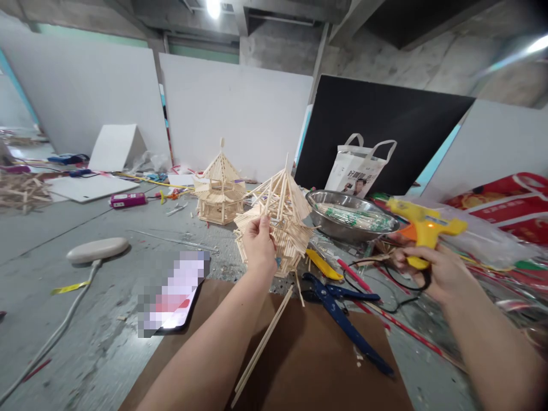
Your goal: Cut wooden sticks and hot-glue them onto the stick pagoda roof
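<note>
My left hand is closed on a small pagoda model made of thin wooden sticks, held up above the floor with its roof tilted to the right. My right hand grips a yellow hot glue gun by the handle, its orange nozzle pointing left toward the model, about a hand's width away. A black cord trails from the gun. A second, finished stick pagoda stands upright on the floor behind the left hand.
A brown cardboard sheet lies under my arms with loose sticks and blue-handled pliers. A phone lies at left, a metal bowl of sticks and a white bag behind. White and black boards stand at the back.
</note>
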`<state>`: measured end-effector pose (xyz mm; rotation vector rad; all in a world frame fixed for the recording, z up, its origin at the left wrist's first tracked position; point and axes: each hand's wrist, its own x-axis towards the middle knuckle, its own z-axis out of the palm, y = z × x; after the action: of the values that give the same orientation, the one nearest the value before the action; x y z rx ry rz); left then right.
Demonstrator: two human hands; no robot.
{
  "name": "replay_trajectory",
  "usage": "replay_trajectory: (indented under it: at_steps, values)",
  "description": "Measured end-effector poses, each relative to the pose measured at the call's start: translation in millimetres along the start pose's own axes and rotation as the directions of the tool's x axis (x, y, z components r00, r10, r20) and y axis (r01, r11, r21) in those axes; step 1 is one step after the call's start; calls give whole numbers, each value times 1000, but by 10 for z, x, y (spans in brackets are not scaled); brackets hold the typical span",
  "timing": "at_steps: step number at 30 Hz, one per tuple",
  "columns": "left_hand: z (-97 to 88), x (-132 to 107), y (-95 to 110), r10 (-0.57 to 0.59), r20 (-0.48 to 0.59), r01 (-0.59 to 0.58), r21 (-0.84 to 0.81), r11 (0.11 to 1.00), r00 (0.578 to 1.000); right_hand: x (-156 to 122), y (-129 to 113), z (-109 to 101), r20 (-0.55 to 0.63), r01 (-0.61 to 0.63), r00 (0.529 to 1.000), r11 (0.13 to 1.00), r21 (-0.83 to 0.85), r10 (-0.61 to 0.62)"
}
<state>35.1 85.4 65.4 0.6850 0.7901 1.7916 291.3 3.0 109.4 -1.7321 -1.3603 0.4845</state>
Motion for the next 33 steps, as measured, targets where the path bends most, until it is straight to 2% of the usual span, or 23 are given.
replay_trajectory:
  at_steps: [1, 3, 5, 7, 8, 11, 14, 19, 22, 28, 33]
  values:
    - [-4, 4, -8, 2, -1, -2, -1, 1000, 1000, -36, -146, 44, -19, -18, 1000, 984, 177, 22]
    - [-11, 10, -22, 2, 0, -2, 0, 1000, 1000, -108, -422, 142, 49, -44, 998, 960, 277, 32]
    - [-16, 13, -33, -3, 2, 3, -6, 1000, 1000, -163, -666, 247, 141, 32, 988, 967, 254, -70]
    - [-19, 13, -43, -7, 3, 7, -12, 1000, 1000, -187, -868, 354, 266, 129, 945, 964, 231, -190]
    - [-20, 12, -47, -8, 5, 8, -14, 1000, 1000, -185, -951, 406, 340, 158, 914, 966, 207, -222]
    - [-24, 12, -56, -3, 8, 3, -11, 1000, 1000, -141, -1121, 547, 465, 241, 851, 968, 68, -245]
    - [-24, 16, -59, 4, 7, -4, -7, 1000, 1000, -71, -1191, 647, 509, 308, 831, 948, -82, -226]
    - [-15, 19, -46, 14, 6, -14, -10, 1000, 1000, 8, -1223, 724, 488, 395, 837, 890, -228, -247]
    - [-12, 17, -33, 17, 3, -17, -3, 1000, 1000, 19, -1243, 745, 481, 413, 840, 872, -264, -252]
    - [-9, 12, -29, 23, 0, -23, 4, 1000, 1000, 5, -1296, 761, 482, 365, 856, 880, -305, -188]
    - [-13, 11, -32, 23, 2, -23, 4, 1000, 1000, 4, -1319, 767, 486, 380, 848, 881, -281, -211]
